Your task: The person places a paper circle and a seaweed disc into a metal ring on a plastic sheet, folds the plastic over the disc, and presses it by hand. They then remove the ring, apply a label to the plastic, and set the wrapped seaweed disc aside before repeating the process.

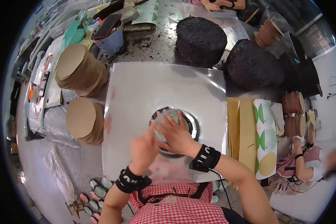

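A round dark cake with a pale label on top (167, 116) lies in a shallow ring at the front middle of a large silvery sheet (153, 86). My right hand (177, 135) lies flat on the label, fingers spread, pressing on it. My left hand (143, 148) hovers just left of the cake, fingers loosely together, its fingertips at the label's left edge; it holds nothing that I can see. Both wrists wear black bands.
Two stacks of brown paper discs (78, 71) (84, 119) stand left of the sheet. Two big dark cylinders (201, 39) (250, 65) sit behind it. A roll of green-and-white labels (266, 136) lies right. Another person's hands (216, 5) work at the far edge; a second person (306, 168) sits right.
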The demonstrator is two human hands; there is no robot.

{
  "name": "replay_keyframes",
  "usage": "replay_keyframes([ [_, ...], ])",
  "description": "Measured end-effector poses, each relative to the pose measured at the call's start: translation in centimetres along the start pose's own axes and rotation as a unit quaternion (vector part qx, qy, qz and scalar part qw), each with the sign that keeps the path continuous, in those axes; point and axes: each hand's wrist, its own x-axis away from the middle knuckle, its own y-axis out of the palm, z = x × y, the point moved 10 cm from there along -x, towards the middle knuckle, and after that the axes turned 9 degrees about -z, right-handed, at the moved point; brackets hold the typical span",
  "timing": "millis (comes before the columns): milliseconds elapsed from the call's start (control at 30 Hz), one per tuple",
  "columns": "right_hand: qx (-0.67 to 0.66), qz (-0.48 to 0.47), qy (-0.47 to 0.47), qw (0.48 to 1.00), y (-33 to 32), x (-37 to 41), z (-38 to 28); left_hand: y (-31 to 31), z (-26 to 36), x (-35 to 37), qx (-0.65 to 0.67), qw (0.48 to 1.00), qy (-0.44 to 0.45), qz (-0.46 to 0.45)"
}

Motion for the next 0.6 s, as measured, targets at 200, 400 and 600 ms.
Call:
replay_keyframes([
  [200, -0.166, 0.2, 0.024, 0.965, -3.4, 4.2, 4.0, 0.1, 7.2, 2.4, -0.127, 0.989, 0.061, 0.043],
  [400, -0.477, -0.045, -0.018, 0.878, 1.6, 4.3, -3.7, -0.3, 7.8, 7.0, -0.127, 0.991, 0.01, 0.036],
  [600, -0.175, 0.07, -0.036, 0.981, -1.4, 6.1, -3.3, 2.0, -1.8, 10.1, 0.045, 0.99, -0.131, -0.01],
])
